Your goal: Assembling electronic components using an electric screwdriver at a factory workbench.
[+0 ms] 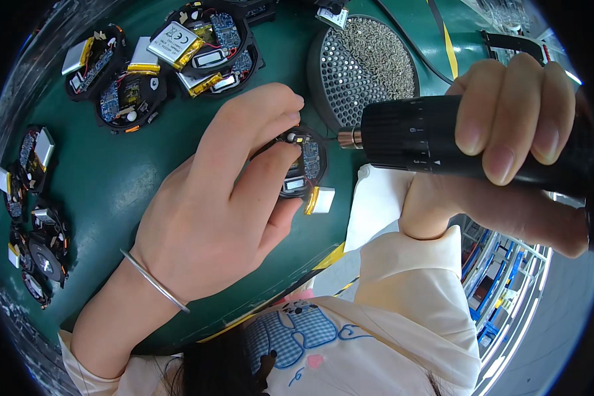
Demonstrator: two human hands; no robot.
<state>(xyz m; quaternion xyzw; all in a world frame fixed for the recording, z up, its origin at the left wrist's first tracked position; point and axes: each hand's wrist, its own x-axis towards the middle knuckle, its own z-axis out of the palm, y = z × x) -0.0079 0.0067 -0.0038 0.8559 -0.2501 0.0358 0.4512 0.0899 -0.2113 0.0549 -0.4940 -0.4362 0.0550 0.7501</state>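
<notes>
Head camera: I see two bare hands at work over a green worktop [112,178]. The left hand [204,211] comes in from the lower left, with a thin silver bangle [153,280] on its wrist. Its grip is narrow, with the bent fingers and thumb holding the left side of a round black part [315,158]. That part is near the middle of the worktop, and I can see a blue board [310,150] inside it. A small silver and yellow battery [320,200] sticks out at its lower edge.

The right hand [515,125] has its grip wrapped around a fat black power screwdriver [409,135]. The driver lies sideways, and its thin tip points left at the round part's right edge. I cannot tell if they touch.

Just above the driver's front end is a round dish [317,76] full of holes, with lots of tiny screws [379,53] in it. More round parts sit in a bunch [218,43] at the upper left, and others [46,244] lie along the far left.
</notes>
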